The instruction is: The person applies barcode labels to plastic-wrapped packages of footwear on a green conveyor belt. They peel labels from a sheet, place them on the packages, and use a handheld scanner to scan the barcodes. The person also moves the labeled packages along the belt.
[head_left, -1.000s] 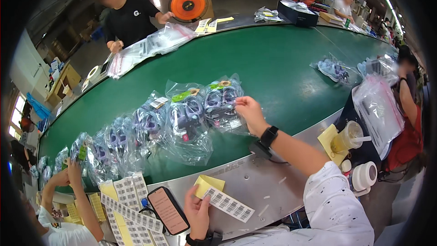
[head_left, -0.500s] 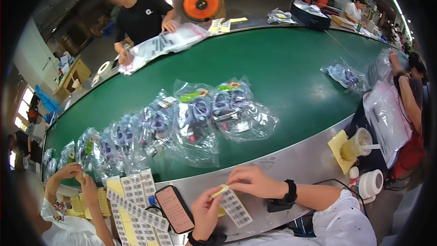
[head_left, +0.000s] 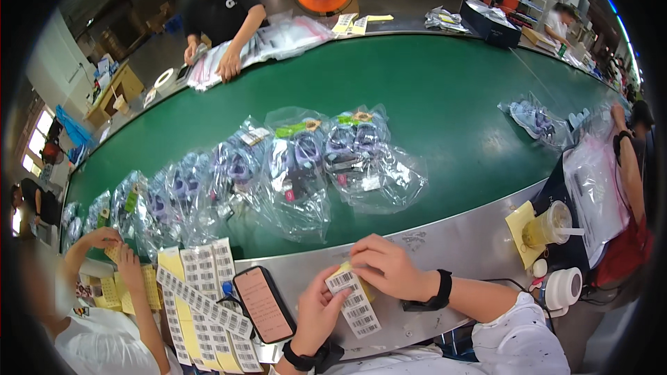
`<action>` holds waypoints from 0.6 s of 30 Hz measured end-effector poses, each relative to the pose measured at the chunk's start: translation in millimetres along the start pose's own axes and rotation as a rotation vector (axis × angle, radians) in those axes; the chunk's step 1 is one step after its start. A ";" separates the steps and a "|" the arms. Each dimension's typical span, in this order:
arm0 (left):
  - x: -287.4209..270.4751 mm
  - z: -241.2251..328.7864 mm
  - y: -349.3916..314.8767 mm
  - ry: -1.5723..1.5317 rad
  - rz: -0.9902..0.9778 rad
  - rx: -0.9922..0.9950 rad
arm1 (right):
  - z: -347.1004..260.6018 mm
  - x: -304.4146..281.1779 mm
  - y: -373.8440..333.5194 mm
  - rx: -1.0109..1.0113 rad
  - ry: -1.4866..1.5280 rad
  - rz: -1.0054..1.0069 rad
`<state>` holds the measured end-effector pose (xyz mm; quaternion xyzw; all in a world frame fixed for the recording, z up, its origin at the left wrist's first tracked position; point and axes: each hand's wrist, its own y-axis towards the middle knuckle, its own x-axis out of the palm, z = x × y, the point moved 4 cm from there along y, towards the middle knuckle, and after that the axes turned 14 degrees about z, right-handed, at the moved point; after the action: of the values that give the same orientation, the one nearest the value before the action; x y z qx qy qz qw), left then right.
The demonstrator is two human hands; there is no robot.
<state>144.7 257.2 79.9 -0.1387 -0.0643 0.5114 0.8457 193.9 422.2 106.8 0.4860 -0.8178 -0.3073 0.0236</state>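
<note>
My left hand holds a strip of white barcode stickers over the metal counter edge. My right hand, a black band on its wrist, pinches the top of that strip, at a yellow backing piece. Just beyond my hands, on the green conveyor belt, lies a row of clear plastic bags with purple and grey items inside.
A phone in a pink case and more sticker sheets lie to my left. A co-worker's hands work at the far left. A drink cup and a tape roll stand at right. Another person handles bags across the belt.
My right hand came back from the bags on the belt to the sticker strip, and both hands now grip it closer together.
</note>
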 end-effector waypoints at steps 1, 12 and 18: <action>1.2 -2.2 1.7 0.007 -0.007 -0.003 | 0.2 0.8 1.3 0.030 0.012 -0.040; 0.1 -21.0 10.4 0.002 0.079 0.080 | -3.0 10.5 1.2 -0.157 -0.178 -0.102; -10.9 -11.1 3.4 0.177 0.115 0.097 | -19.0 24.6 1.7 -0.296 -0.241 -0.106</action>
<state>139.4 247.1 68.7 -0.1458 0.0437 0.5474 0.8229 186.0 393.8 116.7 0.4794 -0.7340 -0.4807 -0.0194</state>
